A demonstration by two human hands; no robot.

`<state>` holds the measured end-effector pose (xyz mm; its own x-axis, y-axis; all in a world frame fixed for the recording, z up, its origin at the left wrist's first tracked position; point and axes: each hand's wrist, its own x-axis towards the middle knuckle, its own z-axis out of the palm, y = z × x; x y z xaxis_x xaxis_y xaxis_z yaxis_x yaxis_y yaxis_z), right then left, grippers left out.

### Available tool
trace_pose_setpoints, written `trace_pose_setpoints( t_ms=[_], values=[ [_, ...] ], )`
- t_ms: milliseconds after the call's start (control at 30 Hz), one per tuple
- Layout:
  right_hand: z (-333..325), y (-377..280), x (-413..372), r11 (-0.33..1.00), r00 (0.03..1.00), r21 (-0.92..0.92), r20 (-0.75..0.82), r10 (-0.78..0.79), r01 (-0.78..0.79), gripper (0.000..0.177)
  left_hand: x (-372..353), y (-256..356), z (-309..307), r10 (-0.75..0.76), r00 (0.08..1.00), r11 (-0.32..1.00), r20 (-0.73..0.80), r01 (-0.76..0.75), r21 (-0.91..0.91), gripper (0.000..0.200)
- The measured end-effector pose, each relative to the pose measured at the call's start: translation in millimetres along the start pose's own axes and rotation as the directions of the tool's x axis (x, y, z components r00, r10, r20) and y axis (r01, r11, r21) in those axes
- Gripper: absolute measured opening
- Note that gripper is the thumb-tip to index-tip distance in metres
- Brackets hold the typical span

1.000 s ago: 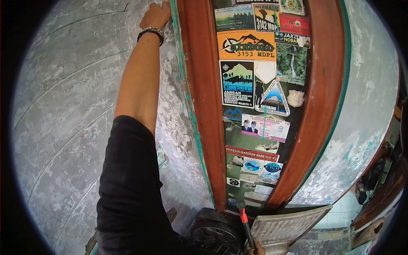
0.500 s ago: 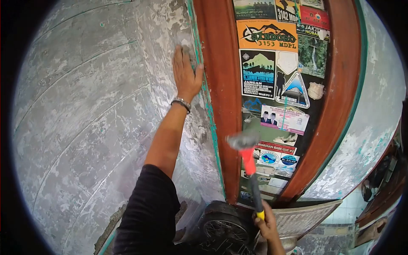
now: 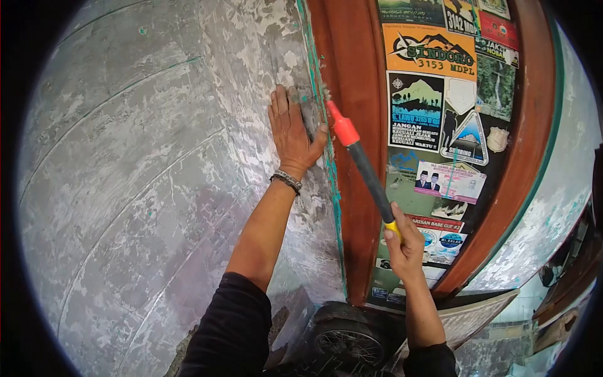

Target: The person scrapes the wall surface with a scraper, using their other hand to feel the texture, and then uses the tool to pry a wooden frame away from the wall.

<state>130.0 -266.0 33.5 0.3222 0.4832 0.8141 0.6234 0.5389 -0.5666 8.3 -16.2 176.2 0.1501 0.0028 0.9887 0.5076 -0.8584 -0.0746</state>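
Note:
My left hand (image 3: 292, 135) lies flat on the patchy grey wall (image 3: 157, 207), fingers pointing up and thumb near the green-painted edge. A bracelet circles that wrist. My right hand (image 3: 405, 245) is wrapped round the yellow end of a long-handled scraper (image 3: 370, 179) with a black shaft and red neck. Its head reaches the green strip (image 3: 336, 207) between wall and brown wooden frame (image 3: 355, 125), just above my left thumb. The metal blade is barely visible from this angle.
Right of the frame is a panel covered in stickers (image 3: 430, 50), with a second brown upright (image 3: 537, 94) beyond it. Below stand a spoked wheel with a black tyre (image 3: 348, 339) and a woven board (image 3: 468, 323). Clutter lies at the lower right.
My right hand has raised the scraper up and left, from in front of the stickers to the green edge. My left hand stays flat on the wall, and the view has shifted slightly.

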Motion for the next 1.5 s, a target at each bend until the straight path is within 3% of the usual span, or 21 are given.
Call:
trace_pose_setpoints(
  t_ms=[67,300,500,600,900,1033,1100,1233,1300,1433,1500],
  values=[
    [10.2,6.4,-1.2,0.992,0.999,-0.121,-0.001,-0.040,0.039,0.047,-0.4,-3.4,3.0,0.002,1.000,1.000,-0.005,-0.002,0.020,0.089],
    [26.8,22.7,-6.6,0.990,0.998,-0.128,0.003,-0.066,0.065,0.048,0.8,-1.8,3.5,-0.044,0.999,0.997,0.028,0.042,0.067,0.088],
    [8.8,33.2,1.3,0.996,0.998,-0.093,0.060,0.006,0.000,0.047,-1.8,-4.0,6.4,-0.024,1.000,0.999,-0.007,0.024,0.049,0.088],
    [-2.5,42.7,12.8,0.990,0.992,-0.089,0.080,-0.099,0.106,0.049,-2.3,-3.4,5.2,-0.021,1.000,0.999,-0.011,0.022,0.034,0.088],
    [-0.4,41.7,17.1,0.953,0.982,-0.241,0.088,-0.167,0.184,0.052,-0.5,-2.1,5.0,-0.030,0.999,0.995,0.024,0.027,0.096,0.088],
    [2.1,44.3,26.8,0.962,0.984,-0.210,0.080,-0.160,0.174,0.054,-3.1,-7.3,5.0,0.009,1.000,0.997,0.017,-0.010,0.080,0.081],
    [4.5,39.7,37.0,0.960,0.979,-0.195,0.049,-0.197,0.203,0.054,-2.4,-8.4,3.0,0.103,0.995,0.991,0.015,-0.104,0.080,0.074],
    [0.6,41.0,33.2,0.971,0.978,-0.134,0.084,-0.191,0.201,0.053,-0.3,-5.7,3.3,0.076,0.997,0.993,0.009,-0.076,0.089,0.065],
    [3.4,35.2,37.2,0.981,0.984,-0.104,0.079,-0.158,0.166,0.053,-3.9,-9.8,7.4,0.089,0.994,0.996,-0.062,-0.090,-0.013,0.062],
    [4.9,24.3,49.1,0.986,0.987,-0.053,0.046,-0.157,0.159,0.052,-5.8,-7.4,6.9,0.014,0.998,0.999,-0.060,-0.017,-0.044,0.061],
    [-2.8,26.8,39.1,0.987,0.985,-0.063,0.096,-0.142,0.148,0.051,-2.3,-8.5,2.9,0.134,0.990,0.990,-0.039,-0.132,0.050,0.063]
  ],
)
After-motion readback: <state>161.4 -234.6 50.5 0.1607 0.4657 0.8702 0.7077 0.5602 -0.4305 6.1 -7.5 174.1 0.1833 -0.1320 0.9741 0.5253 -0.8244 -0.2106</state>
